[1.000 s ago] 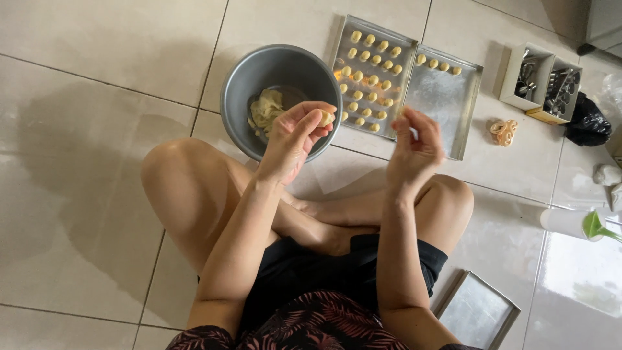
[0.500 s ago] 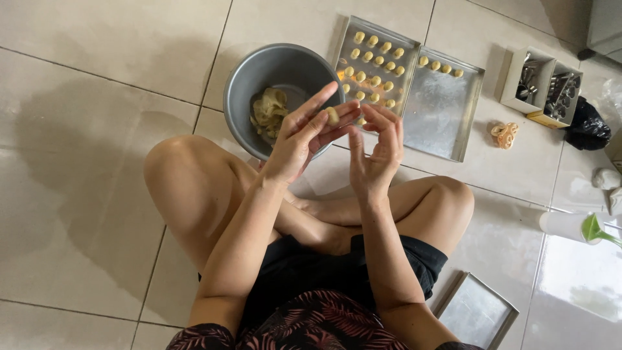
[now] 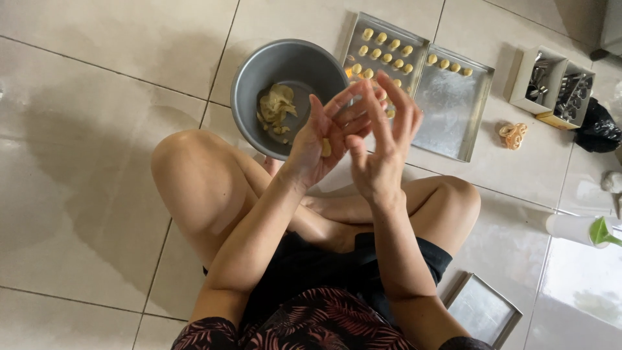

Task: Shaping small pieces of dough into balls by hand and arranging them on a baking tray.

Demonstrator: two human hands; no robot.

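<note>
Dough piece (image 3: 326, 148), small and pale yellow, sits in my left hand (image 3: 321, 139), held loosely; my right hand (image 3: 382, 146), fingers spread, presses against it. Metal bowl (image 3: 259, 74) just beyond, baking trays (image 3: 453, 104) far right.

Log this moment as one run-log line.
left hand: cupping dough piece | right hand: fingers spread beside it | bowl: dough inside | trays: rows of pieces
</note>
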